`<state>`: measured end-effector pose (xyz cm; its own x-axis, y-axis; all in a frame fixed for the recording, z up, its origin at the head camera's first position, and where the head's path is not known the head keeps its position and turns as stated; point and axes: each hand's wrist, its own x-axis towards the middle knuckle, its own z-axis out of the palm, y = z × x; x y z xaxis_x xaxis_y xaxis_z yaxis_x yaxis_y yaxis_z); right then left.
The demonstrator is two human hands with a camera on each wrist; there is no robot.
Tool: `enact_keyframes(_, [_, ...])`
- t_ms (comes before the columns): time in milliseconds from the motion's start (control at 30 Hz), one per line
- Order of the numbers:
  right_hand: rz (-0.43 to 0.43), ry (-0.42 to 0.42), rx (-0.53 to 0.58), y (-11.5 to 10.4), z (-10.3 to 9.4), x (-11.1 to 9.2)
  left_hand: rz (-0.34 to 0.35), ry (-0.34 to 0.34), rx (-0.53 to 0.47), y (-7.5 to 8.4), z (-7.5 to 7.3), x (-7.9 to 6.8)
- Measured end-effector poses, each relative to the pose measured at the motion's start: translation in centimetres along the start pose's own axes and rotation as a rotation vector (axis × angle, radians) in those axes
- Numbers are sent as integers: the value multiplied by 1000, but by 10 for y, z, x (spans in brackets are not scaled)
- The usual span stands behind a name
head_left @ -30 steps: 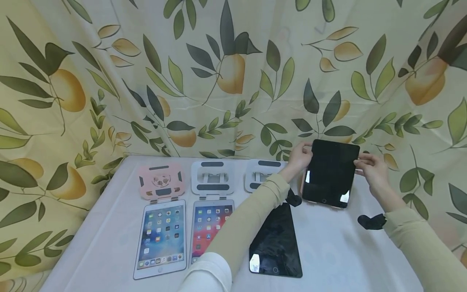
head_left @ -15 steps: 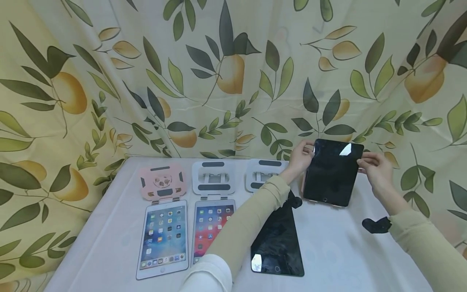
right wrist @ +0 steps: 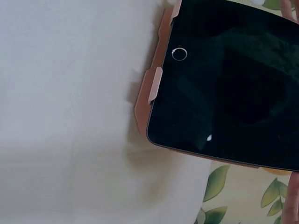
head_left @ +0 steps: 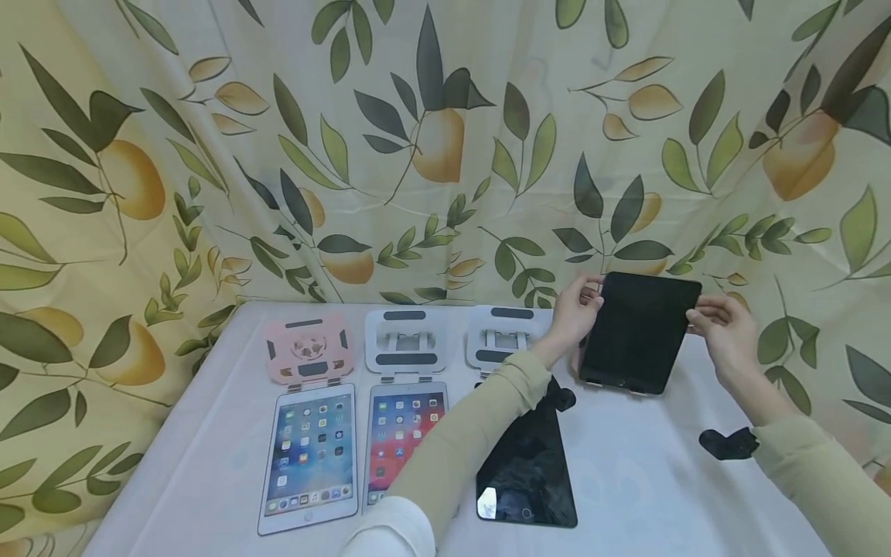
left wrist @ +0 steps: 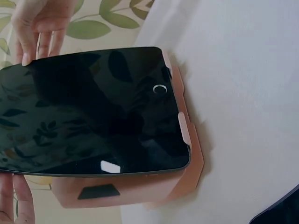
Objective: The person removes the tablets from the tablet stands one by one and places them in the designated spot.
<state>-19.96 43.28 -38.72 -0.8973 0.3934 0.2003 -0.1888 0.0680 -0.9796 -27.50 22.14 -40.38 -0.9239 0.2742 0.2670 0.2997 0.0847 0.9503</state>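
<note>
A black tablet [head_left: 642, 333] leans tilted on a pink stand [left wrist: 180, 186] at the right of the table. Its home-button end meets the stand's two small lips [right wrist: 155, 84]. My left hand [head_left: 579, 309] holds the tablet's left side edge near the top. On the opposite edge, my right hand [head_left: 729, 333] grips with the thumb toward the front. In the left wrist view the left fingers [left wrist: 21, 198] show at the lower edge. Only a few right fingers [right wrist: 292, 198] appear in the right wrist view. The tablet covers most of the stand.
Another black tablet [head_left: 532, 472] lies flat, partly behind my left sleeve. Two white-framed tablets [head_left: 309, 456] with lit screens lie left of it. Behind them are a pink stand [head_left: 308, 350] and two white stands [head_left: 406, 360]. A leaf-patterned curtain [head_left: 445, 232] hangs behind the table.
The tablet's upper end has shifted to the right, so it stands more slanted. Both hands have moved rightward with it, still holding its edges. The reflection on its screen has gone.
</note>
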Motion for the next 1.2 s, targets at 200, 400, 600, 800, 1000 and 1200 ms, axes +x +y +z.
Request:
enact_keyframes(200, [-23, -14, 65, -2, -6, -5, 51, -4, 2, 4, 2, -7])
enact_keyframes(400, [-66, -24, 109, -3, -7, -12, 83, -23, 7, 8, 0, -16])
enact_keyframes(600, [-101, -4, 59, -8, -6, -21, 130, -33, 26, 12, -3, -24])
enact_keyframes(800, [-115, -35, 116, -13, -9, -29, 151, -51, 38, 20, -6, -35])
enact_keyframes(1000, [-125, -46, 106, -14, -12, -40, 159, -47, 65, 23, -5, -47])
enact_keyframes(1200, [-136, -80, 81, -15, -13, -52, 146, -30, 61, 21, -7, -60])
